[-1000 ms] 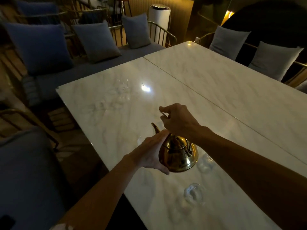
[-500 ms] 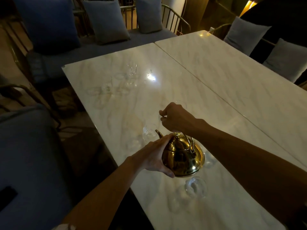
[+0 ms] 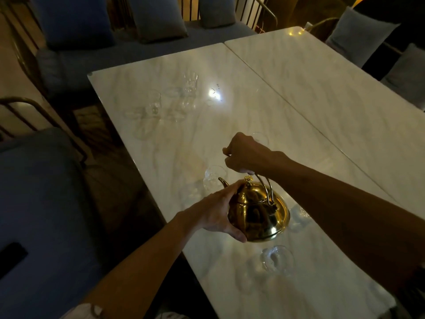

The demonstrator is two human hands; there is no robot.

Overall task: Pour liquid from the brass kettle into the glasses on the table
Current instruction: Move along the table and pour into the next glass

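1. Head view: the kettle point(image 3: 258, 210) sits low over the near part of the tabletop point(image 3: 174, 139), upright; whether it touches the marble I cannot tell.
2. The right hand point(image 3: 243, 155) is closed tight around the top of the kettle's wire handle point(image 3: 266, 187).
3. The left hand point(image 3: 218, 212) is pressed against the kettle's side, fingers curled around it, thumb under the base.
4. The spout point(image 3: 222, 181) points at a glass point(image 3: 213, 178) just beyond it.
5. Another glass point(image 3: 277, 257) stands near the kettle on the near side, and one point(image 3: 303, 214) peeks from behind it to the right.
6. More glasses point(image 3: 170, 100) cluster at the far end, well apart from the kettle.
7. The tabletop is pale veined marble, glossy, with a bright lamp reflection point(image 3: 215, 95); a second slab point(image 3: 333, 88) abuts it on the right along a straight seam.
8. The room is dim and warm-lit. A bench point(image 3: 96, 56) with cushions point(image 3: 158, 17) runs along the far side; more cushions point(image 3: 358, 35) lie at right.
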